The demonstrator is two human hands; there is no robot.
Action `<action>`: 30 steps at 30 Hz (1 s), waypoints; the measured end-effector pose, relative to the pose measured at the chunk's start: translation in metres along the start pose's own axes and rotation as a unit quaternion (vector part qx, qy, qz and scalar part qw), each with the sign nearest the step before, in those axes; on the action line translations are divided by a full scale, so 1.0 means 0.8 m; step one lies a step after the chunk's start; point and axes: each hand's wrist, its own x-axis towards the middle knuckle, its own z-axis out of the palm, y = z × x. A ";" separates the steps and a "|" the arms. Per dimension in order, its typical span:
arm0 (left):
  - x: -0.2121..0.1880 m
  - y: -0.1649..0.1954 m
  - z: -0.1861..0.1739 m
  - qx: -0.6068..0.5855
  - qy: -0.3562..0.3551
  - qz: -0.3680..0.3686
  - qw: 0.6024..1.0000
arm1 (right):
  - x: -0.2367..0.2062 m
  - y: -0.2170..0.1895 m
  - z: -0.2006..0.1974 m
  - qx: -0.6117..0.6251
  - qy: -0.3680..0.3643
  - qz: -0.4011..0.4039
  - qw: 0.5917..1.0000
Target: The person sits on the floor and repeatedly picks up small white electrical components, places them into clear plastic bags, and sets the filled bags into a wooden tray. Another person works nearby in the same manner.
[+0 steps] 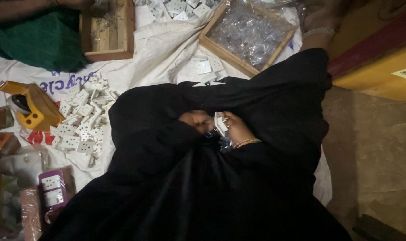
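Socket part, look: a small white plastic piece (220, 123), flat and roughly rectangular, with small metal pins seen at its right edge; finer detail is too small to tell.
Socket part, axis: the long side is held near upright in the head view, the top leaning slightly left; the flat face is turned toward the left hand.
Socket part, place: held low over the lap, against the black cloth (265, 102), between the two hands.
Right hand: the right hand (237, 128) is closed around the piece, fingers curled on its right edge; a gold bangle (246, 143) is worn at the wrist.
Left hand: the left hand (198, 120) is drawn in just beside the piece, partly buried in black cloth; whether anything is gripped cannot be told.
Under the hands: a crinkled clear plastic bag (224, 143) is seen just below the piece.
Floor, left: a heap of white socket plates (80, 122) is spread on a white sheet (158, 49), near a yellow tool (31, 107).
Floor, top: a wooden tray (250, 33) filled with clear bags is set above the lap; a second wooden tray (108, 31) lies well to its left.
Other person: another hand (321, 20) with a silver bracelet is seen at the tray's right corner.
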 end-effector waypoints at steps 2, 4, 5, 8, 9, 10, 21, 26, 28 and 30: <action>-0.002 -0.001 0.002 0.008 0.057 -0.063 0.996 | -0.006 -0.009 0.006 -0.025 0.009 0.043 0.999; -0.005 -0.005 0.007 -0.020 0.099 -0.142 0.985 | -0.012 -0.019 0.013 -0.080 0.021 0.022 0.996; -0.006 -0.008 0.009 -0.053 0.111 -0.189 0.974 | -0.016 -0.022 0.016 -0.059 0.023 0.019 0.998; -0.010 -0.022 0.014 -0.056 0.124 -0.269 0.953 | -0.022 -0.020 0.019 0.012 0.031 0.016 0.999; -0.009 -0.027 0.014 -0.041 0.125 -0.286 0.949 | -0.022 -0.015 0.018 0.040 0.037 0.020 0.998; -0.009 -0.031 0.014 -0.026 0.126 -0.303 0.944 | -0.019 -0.010 0.016 0.067 0.043 0.024 0.997; -0.010 0.025 -0.002 0.294 0.153 0.065 0.941 | 0.013 0.016 -0.002 0.032 -0.009 0.014 0.999; -0.008 0.035 -0.004 0.337 0.114 0.089 0.930 | 0.001 -0.001 0.012 0.078 -0.020 -0.066 0.995; -0.005 0.026 -0.004 0.273 0.154 -0.011 0.950 | -0.005 -0.003 0.017 0.140 -0.022 -0.026 0.990; -0.001 0.017 -0.003 0.167 0.199 -0.234 0.937 | -0.007 -0.004 0.019 0.088 -0.076 -0.064 0.991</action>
